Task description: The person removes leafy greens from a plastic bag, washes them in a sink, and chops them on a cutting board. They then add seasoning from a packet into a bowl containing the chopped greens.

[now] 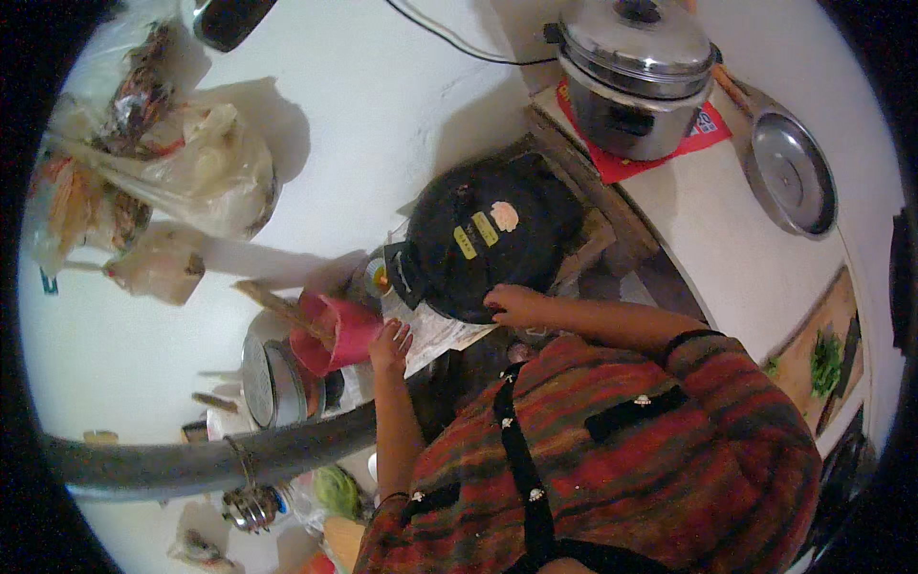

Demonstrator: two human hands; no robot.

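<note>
A black round electric griddle with its lid down (459,276) stands before me, with yellow stickers and a pale patch on top. My right hand (518,306) is at its near rim, fingers curled; whether they grip the rim is unclear. My left hand (391,348) is beside a red plastic container (355,333), fingers slightly apart, with nothing seen in them. Out of the container leans a wooden stick (276,305). A printed paper sheet (430,333) lies between the griddle and my left hand. Behind the container, a small cup (376,275) with something yellow is partly hidden.
A steel pot with lid (638,79) stands on a red printed sheet (620,168) at the back right. A metal pan (792,176) and a cutting board (796,366) with chopped greens (826,362) are on the right. Plastic bags (215,168) hang at left, above a dark pipe (165,459).
</note>
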